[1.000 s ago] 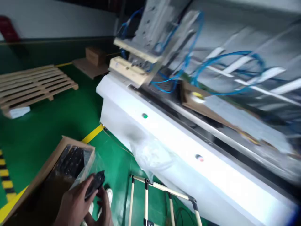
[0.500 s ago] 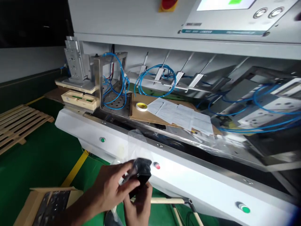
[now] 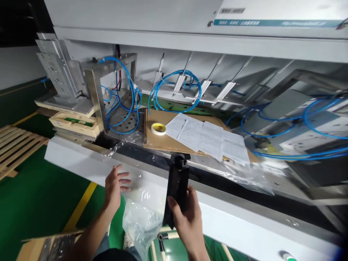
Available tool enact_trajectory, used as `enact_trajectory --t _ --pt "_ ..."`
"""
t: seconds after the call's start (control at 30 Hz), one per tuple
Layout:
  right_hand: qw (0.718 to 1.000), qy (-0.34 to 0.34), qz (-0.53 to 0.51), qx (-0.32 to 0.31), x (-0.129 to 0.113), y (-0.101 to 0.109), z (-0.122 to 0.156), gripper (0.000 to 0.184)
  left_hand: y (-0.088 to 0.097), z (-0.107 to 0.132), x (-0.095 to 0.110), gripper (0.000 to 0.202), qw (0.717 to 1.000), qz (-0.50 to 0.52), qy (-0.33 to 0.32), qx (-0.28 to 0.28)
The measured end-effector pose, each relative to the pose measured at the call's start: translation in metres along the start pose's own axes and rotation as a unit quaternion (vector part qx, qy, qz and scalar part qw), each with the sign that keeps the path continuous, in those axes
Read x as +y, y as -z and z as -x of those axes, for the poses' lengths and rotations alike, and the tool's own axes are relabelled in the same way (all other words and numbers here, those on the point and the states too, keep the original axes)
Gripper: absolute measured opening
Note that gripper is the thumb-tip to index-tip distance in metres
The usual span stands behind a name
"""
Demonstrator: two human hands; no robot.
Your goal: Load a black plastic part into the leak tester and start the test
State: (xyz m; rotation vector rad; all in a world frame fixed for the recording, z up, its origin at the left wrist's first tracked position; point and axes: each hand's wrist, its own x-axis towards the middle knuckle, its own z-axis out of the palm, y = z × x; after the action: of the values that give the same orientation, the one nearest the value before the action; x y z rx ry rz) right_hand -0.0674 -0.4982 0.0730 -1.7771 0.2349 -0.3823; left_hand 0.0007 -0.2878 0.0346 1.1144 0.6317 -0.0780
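The black plastic part (image 3: 177, 185) stood upright in the right hand (image 3: 187, 214), whose fingers were wrapped closed around its lower half, presumably so its top end stayed free and in plain sight; it was held just in front of the machine's white front ledge (image 3: 81, 163). To the left of the part, the left hand (image 3: 115, 186) was spread open with nothing in it, its fingertips at a clear plastic bag (image 3: 141, 221) that hung down from the ledge, probably where it could be reached easily. Behind the ledge, on the machine bed, a roll of yellow tape (image 3: 158, 128) lay beside some paper sheets (image 3: 206, 137) on cardboard, under loops of blue tubing (image 3: 174, 78).
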Motion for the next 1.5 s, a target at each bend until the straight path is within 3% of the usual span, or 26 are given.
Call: enact_trajectory --t 0.1,0.17,0.3,0.53,0.7,0.87,1.03,1.2,1.33,1.5 --pt "0.997 0.016 0.054 -0.056 -0.012 0.001 -0.002 0.049 0.004 -0.015 -0.015 0.048 0.998 0.040 0.040 0.021" --pt "0.987 0.026 0.095 -0.126 -0.017 -0.005 -0.003 0.044 0.005 -0.020 -0.022 0.043 0.995 0.070 0.063 0.035" --pt "0.959 0.028 0.161 -0.232 -0.004 -0.027 -0.011 0.042 0.003 -0.023 -0.029 0.037 0.988 0.128 0.082 0.031" --pt "0.934 0.008 0.279 -0.221 0.037 -0.031 -0.047 0.060 0.022 -0.016 -0.036 0.034 0.987 0.098 0.130 -0.002" --pt "0.929 -0.003 0.284 -0.239 0.032 -0.027 -0.070 0.057 0.035 -0.017 -0.045 0.043 0.984 0.081 0.157 -0.024" --pt "0.918 -0.007 0.326 -0.225 0.029 -0.028 -0.088 0.059 0.039 -0.022 -0.052 0.044 0.983 0.095 0.145 -0.062" --pt "0.917 -0.011 0.343 -0.202 0.024 -0.020 -0.090 0.060 0.054 -0.022 -0.058 0.050 0.982 0.034 0.175 -0.068" --pt "0.933 0.048 0.317 -0.166 0.010 -0.001 -0.088 0.061 0.070 -0.022 -0.061 0.057 0.979 -0.013 0.186 -0.086" --pt "0.940 0.071 0.288 -0.170 0.006 0.007 -0.094 0.061 0.071 -0.025 -0.064 0.065 0.982 -0.035 0.162 -0.093" --pt "0.945 0.029 0.268 -0.186 0.005 0.009 -0.100 0.060 0.063 -0.027 -0.067 0.068 0.987 -0.015 0.145 -0.071"
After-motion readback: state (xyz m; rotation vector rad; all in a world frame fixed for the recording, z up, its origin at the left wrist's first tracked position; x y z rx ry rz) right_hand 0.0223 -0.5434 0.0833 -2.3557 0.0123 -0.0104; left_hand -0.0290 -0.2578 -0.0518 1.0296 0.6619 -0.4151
